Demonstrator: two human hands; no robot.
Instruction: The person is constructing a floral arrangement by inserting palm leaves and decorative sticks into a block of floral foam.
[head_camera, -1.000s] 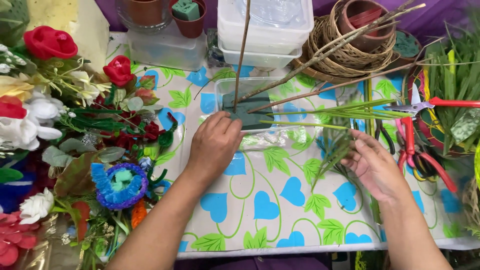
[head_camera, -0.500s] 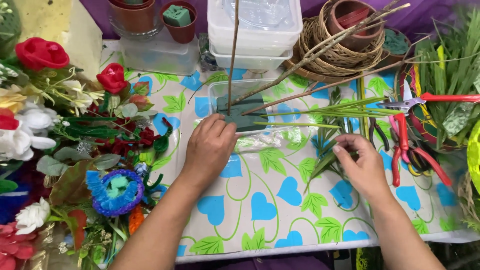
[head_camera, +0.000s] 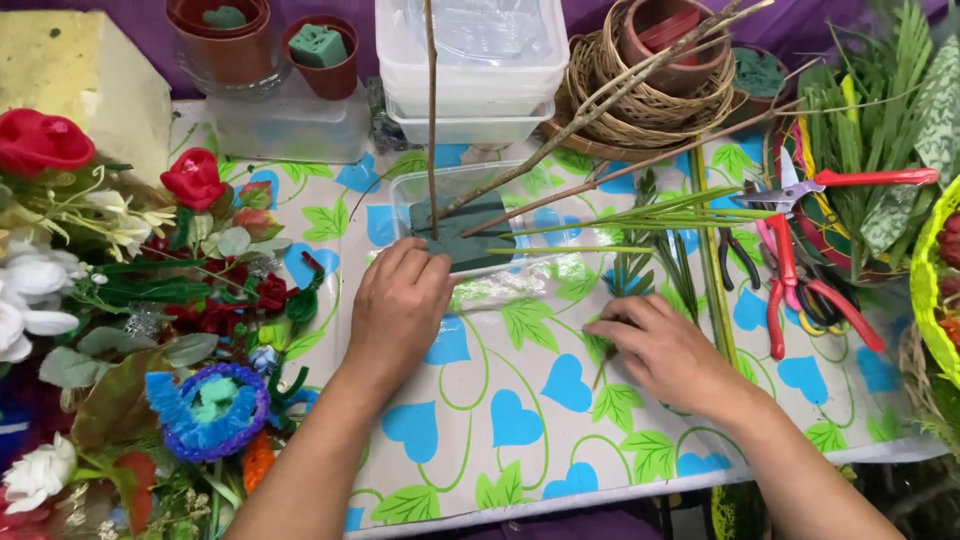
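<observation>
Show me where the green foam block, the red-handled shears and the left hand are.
green foam block (head_camera: 470, 240), head view, bare top face.
red-handled shears (head_camera: 790, 262), head view, upper handle.
left hand (head_camera: 400, 305), head view, back of hand.

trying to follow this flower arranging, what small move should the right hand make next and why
Probably pinch up the green sprig under the right hand and lift it toward the floral foam block. The fingers already rest on its stem, the left hand steadies the clear tray, and the foam holds only bare twigs.
</observation>
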